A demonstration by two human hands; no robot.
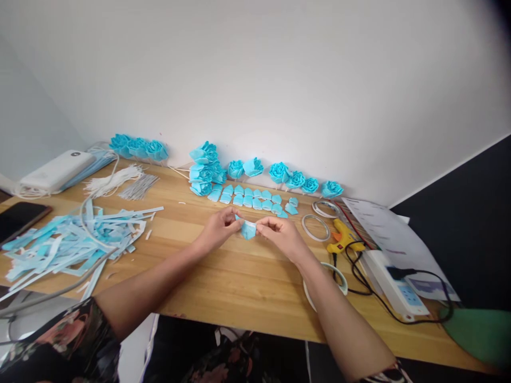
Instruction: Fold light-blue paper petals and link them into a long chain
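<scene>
Both my hands meet over the middle of the wooden table (223, 276). My left hand (219, 227) and my right hand (279, 234) each pinch an end of one small light blue fabric piece (248, 230), held just above the tabletop. Behind it lie two rows of several folded blue petals (255, 199). Finished blue fabric roses (279, 173) stand in a line along the wall.
A heap of blue and white cut strips (67, 242) covers the left side, with a phone (19, 218) and a white power bank (56, 170) beyond. At right are tape rolls (315, 227), a yellow glue gun (343, 239), a power strip (395, 287) with cables, and papers (391, 234).
</scene>
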